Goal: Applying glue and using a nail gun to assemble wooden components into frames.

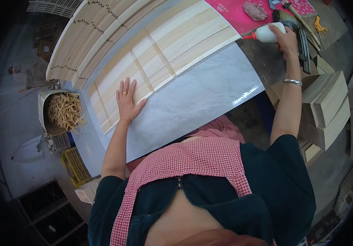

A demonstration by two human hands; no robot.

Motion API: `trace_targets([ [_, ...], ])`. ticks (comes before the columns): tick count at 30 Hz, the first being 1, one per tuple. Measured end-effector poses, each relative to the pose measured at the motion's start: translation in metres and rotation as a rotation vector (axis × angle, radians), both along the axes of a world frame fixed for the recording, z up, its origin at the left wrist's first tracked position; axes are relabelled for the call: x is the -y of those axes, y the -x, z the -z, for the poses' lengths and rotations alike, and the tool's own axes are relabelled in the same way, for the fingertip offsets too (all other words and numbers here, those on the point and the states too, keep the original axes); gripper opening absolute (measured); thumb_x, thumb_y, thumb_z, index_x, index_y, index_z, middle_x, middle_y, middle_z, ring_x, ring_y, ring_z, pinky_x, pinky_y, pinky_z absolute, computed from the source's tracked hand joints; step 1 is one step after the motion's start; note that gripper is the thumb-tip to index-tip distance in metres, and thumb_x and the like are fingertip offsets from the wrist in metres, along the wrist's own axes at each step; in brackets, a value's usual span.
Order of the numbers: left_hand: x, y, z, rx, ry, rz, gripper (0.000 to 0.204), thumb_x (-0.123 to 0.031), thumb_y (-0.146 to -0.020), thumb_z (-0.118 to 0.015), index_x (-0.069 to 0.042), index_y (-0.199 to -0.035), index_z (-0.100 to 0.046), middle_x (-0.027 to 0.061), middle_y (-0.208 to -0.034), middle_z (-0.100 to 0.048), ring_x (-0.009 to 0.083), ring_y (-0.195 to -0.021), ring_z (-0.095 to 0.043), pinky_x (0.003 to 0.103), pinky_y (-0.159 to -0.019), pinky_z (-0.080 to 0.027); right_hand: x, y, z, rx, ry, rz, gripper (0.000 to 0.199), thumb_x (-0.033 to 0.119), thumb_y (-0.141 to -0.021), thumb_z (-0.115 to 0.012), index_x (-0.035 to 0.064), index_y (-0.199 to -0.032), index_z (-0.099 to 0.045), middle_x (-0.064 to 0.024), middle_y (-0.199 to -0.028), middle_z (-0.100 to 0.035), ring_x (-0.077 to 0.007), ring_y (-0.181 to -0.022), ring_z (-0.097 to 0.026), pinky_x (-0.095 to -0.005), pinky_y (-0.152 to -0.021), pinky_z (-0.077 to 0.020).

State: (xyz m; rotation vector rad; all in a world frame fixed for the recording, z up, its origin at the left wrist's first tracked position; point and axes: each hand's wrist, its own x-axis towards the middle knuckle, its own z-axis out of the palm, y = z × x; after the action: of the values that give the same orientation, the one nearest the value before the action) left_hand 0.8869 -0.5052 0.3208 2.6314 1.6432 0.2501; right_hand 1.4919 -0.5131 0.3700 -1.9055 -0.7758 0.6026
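Note:
A row of pale wooden boards (184,33) lies side by side on the grey marbled table top (192,94), with narrow tan bands running across the row. My left hand (129,100) rests flat on these boards near their front edge, fingers stretched out and a ring on one finger. At the right end of the row my right hand (287,41) grips a white squeeze bottle (266,33) with a red nozzle. The bottle lies sideways in the hand, its nozzle tip pointing left at the boards' right-hand corner.
Slotted wooden pieces (98,28) are stacked behind the boards. A bin of wood strips (65,110) stands left, above a yellow crate (77,166). Right are a nail gun (301,45), a pink sheet (238,12) with a crumpled cloth (255,11), and stacked wooden blocks (328,106).

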Motion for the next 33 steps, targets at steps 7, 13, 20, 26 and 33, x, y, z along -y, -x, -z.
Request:
trace_targets([
  [7,0.005,0.008,-0.003,0.002,-0.006,-0.068,0.092,-0.061,-0.078,-0.066,-0.017,-0.154,-0.039,0.006,-0.164,-0.028,0.0328,-0.152,-0.021,0.055,-0.12,-0.015,-0.024,0.073,-0.009,-0.298,-0.357,-0.084,0.051,0.041,-0.087,-0.076,-0.0011,-0.111,-0.06,-0.0091,-0.08,-0.063,-0.0096,-0.054,-0.054,-0.0203,-0.044,-0.0397],
  [13,0.003,0.006,0.001,-0.023,-0.005,-0.069,0.096,-0.065,-0.078,-0.063,-0.014,-0.154,-0.037,0.0052,-0.164,-0.029,0.0323,-0.152,-0.02,0.054,-0.121,-0.015,-0.112,0.226,0.006,-0.253,-0.357,-0.243,0.051,0.038,-0.088,-0.076,-0.0032,-0.11,-0.057,-0.0142,-0.089,-0.064,-0.0143,-0.057,-0.06,-0.0205,-0.045,-0.0449],
  [20,0.0,0.005,-0.004,-0.005,-0.005,-0.049,0.097,-0.07,-0.078,-0.061,-0.012,-0.153,-0.038,0.0045,-0.164,-0.03,0.032,-0.152,-0.02,0.055,-0.122,-0.014,-0.191,0.297,0.042,0.016,-0.322,-0.229,0.063,0.044,-0.085,-0.075,-0.0065,-0.116,-0.053,-0.0224,-0.103,-0.066,-0.0316,-0.083,-0.069,-0.038,-0.074,-0.0575],
  [26,0.003,0.007,-0.002,0.002,-0.006,-0.059,0.097,-0.07,-0.078,-0.06,-0.012,-0.152,-0.04,0.0045,-0.163,-0.03,0.0318,-0.152,-0.02,0.055,-0.121,-0.015,-0.2,0.316,0.038,0.063,-0.284,-0.252,0.065,0.046,-0.084,-0.075,-0.0063,-0.117,-0.053,-0.0239,-0.105,-0.067,-0.036,-0.094,-0.067,-0.0423,-0.089,-0.0538],
  [33,0.001,0.008,0.001,0.007,-0.052,-0.058,0.095,-0.071,-0.079,-0.06,-0.013,-0.152,-0.041,0.0035,-0.162,-0.032,0.0314,-0.152,-0.021,0.055,-0.121,-0.016,-0.145,0.3,0.032,0.179,-0.264,-0.265,0.064,0.044,-0.084,-0.076,-0.005,-0.118,-0.055,-0.0223,-0.105,-0.067,-0.0348,-0.095,-0.067,-0.0404,-0.086,-0.0543],
])
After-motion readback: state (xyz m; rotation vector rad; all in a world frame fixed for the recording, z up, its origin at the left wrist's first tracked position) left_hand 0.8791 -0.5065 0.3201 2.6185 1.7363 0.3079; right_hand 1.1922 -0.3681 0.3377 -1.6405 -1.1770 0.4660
